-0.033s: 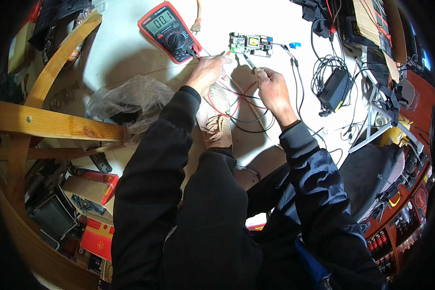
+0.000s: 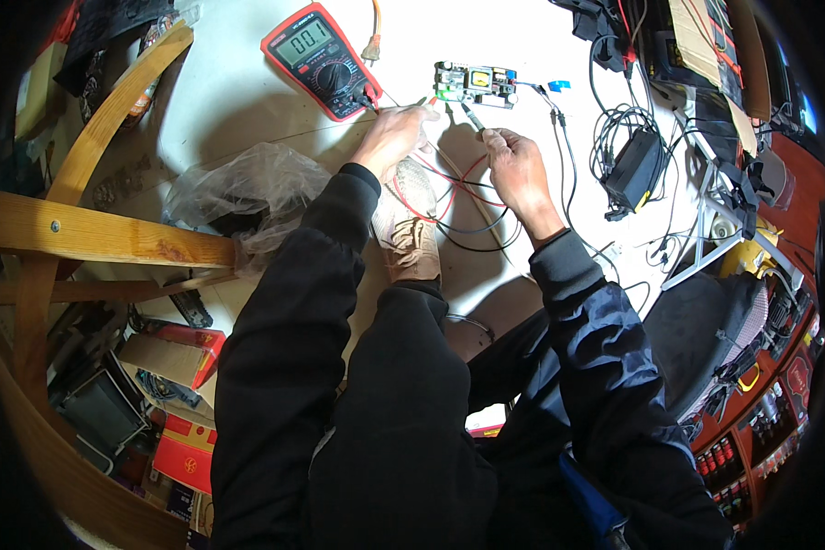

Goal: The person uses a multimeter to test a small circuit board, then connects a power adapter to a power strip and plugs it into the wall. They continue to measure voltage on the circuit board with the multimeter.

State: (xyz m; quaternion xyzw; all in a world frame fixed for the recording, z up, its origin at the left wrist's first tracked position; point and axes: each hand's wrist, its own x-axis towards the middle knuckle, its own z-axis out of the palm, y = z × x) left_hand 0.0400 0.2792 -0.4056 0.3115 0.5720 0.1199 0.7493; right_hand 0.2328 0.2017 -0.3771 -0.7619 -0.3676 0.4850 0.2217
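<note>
A small circuit board (image 2: 500,89) with a yellow-topped transformer lies on the white surface ahead of me. My left hand (image 2: 396,137) is closed around a red test probe (image 2: 433,102), its tip at the board's near left corner, by a green part. Between the thumb and fingers of my right hand (image 2: 517,172) is a black test probe (image 2: 473,118), pointing at the board's near edge. Whether either tip touches metal is too small to tell. Left of the board lies a red-rimmed digital multimeter (image 2: 304,44) with its display lit. Red and black test leads (image 2: 453,181) loop between my hands.
My tan shoe (image 2: 415,229) stands beneath the leads. A clear plastic bag (image 2: 275,174) and a wooden frame (image 2: 110,229) are at left. To the right lie a black power adapter (image 2: 634,172) and coiled cables. A plug (image 2: 372,48) rests beside the multimeter.
</note>
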